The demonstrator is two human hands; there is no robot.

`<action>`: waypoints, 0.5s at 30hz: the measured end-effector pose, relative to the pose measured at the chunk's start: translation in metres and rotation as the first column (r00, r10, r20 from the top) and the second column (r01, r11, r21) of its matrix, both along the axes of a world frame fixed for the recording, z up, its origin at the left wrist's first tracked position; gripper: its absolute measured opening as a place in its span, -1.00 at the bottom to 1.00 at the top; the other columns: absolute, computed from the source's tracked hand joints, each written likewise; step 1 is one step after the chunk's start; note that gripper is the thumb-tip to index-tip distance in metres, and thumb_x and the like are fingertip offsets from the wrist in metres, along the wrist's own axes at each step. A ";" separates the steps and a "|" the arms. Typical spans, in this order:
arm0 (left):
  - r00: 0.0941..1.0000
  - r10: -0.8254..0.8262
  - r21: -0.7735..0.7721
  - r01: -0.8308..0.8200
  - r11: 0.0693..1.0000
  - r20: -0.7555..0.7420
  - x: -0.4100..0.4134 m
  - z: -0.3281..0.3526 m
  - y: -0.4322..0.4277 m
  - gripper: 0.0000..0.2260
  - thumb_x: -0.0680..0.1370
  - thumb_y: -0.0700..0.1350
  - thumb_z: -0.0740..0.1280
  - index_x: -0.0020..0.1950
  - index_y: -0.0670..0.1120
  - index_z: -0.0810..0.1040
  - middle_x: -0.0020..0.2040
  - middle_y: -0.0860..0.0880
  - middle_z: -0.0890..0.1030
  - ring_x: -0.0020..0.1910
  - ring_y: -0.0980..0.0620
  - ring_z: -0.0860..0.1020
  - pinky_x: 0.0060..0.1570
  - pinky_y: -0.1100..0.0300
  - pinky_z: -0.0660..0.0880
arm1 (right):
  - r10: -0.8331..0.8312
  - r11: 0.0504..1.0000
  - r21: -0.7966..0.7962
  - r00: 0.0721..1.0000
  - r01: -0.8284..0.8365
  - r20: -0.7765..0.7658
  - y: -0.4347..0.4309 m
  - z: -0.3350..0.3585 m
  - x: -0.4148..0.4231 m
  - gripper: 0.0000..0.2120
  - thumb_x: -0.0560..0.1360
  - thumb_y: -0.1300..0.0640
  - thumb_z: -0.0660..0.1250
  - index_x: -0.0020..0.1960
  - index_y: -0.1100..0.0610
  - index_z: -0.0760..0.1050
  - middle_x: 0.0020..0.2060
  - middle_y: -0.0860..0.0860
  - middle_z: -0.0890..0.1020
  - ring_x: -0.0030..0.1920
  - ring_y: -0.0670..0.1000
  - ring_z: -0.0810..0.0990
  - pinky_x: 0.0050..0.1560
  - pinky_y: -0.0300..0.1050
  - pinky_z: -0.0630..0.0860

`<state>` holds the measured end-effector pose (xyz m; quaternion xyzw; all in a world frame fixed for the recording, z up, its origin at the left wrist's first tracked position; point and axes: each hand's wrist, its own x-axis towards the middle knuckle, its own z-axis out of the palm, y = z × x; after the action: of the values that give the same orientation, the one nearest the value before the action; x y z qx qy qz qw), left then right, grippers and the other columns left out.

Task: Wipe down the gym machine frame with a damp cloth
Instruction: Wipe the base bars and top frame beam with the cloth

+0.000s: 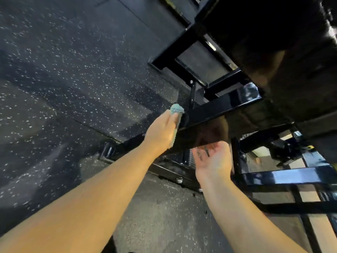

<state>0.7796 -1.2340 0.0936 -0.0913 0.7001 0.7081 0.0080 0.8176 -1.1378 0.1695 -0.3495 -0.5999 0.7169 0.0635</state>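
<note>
Floor [73,70]: speckled rubber, left side | left hand [161,133]: gripping teal cloth [176,109], pressing it on end of black frame beam [218,105] | right hand [213,160]: palm up, fingers loose, holding nothing, just below beam

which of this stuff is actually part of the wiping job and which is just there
In the job:
teal cloth
left hand, holding the cloth
glossy black frame bar, which the cloth presses against

Just there:
speckled rubber floor
right hand, palm up, holding nothing
</note>
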 end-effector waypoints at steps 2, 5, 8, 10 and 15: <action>0.988 -0.015 -0.027 0.019 0.999 0.153 0.002 -0.021 -0.009 -0.66 0.68 -0.07 -0.05 0.28 -0.16 0.42 0.25 -0.17 0.47 0.25 -0.09 0.41 0.21 0.13 0.27 | -0.006 0.999 -0.038 0.999 0.005 -0.044 -0.002 -0.004 0.000 -0.77 0.63 0.13 0.15 0.13 0.16 0.55 0.02 0.05 0.63 0.13 -0.03 0.58 0.21 -0.16 0.47; 0.945 -0.049 -0.012 0.056 0.998 0.324 0.008 -0.025 -0.013 -0.63 0.68 -0.10 -0.08 0.44 -0.11 0.29 0.44 -0.11 0.31 0.37 -0.04 0.31 0.28 0.17 0.20 | -0.083 0.978 -0.206 0.977 0.041 -0.199 -0.005 -0.014 0.012 -0.70 0.63 0.36 0.07 0.32 0.42 0.36 0.15 0.32 0.50 -0.17 -0.06 0.51 -0.20 -0.51 0.33; 0.980 -0.084 0.180 0.050 0.982 0.182 0.004 0.019 -0.003 -0.74 0.67 -0.01 -0.02 0.18 0.02 0.43 0.24 -0.09 0.50 0.15 0.00 0.46 0.17 0.14 0.32 | 0.064 0.992 -0.097 0.975 -0.086 -0.212 -0.017 -0.025 0.017 -0.51 0.56 0.41 0.09 0.45 0.12 0.28 0.33 0.11 0.45 0.00 -0.29 0.48 0.16 -0.41 0.36; 0.986 -0.116 0.313 0.073 0.947 0.121 -0.005 0.041 0.003 -0.73 0.66 0.00 0.02 0.00 0.00 0.49 0.08 -0.08 0.57 0.07 0.01 0.52 0.13 0.16 0.40 | 0.158 0.988 0.039 0.960 -0.153 -0.233 -0.022 -0.026 0.016 -0.40 0.45 0.37 0.16 0.38 -0.12 0.32 0.26 0.00 0.52 0.21 -0.02 0.50 0.35 0.07 0.38; 0.875 0.113 0.047 -0.153 0.987 0.471 0.001 0.030 0.005 -0.62 0.63 0.09 0.06 0.27 -0.10 0.47 0.11 -0.13 0.51 -0.01 -0.03 0.46 -0.02 0.19 0.32 | 0.186 0.982 -0.003 0.959 -0.191 -0.213 -0.011 -0.018 0.017 -0.37 0.50 0.45 0.10 0.46 -0.04 0.25 0.31 0.03 0.49 0.18 0.00 0.49 0.17 -0.21 0.38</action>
<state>0.7811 -1.2286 0.1236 -0.3067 0.6397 0.6924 0.1313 0.8348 -1.1484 0.1518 -0.2132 -0.6119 0.7597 0.0543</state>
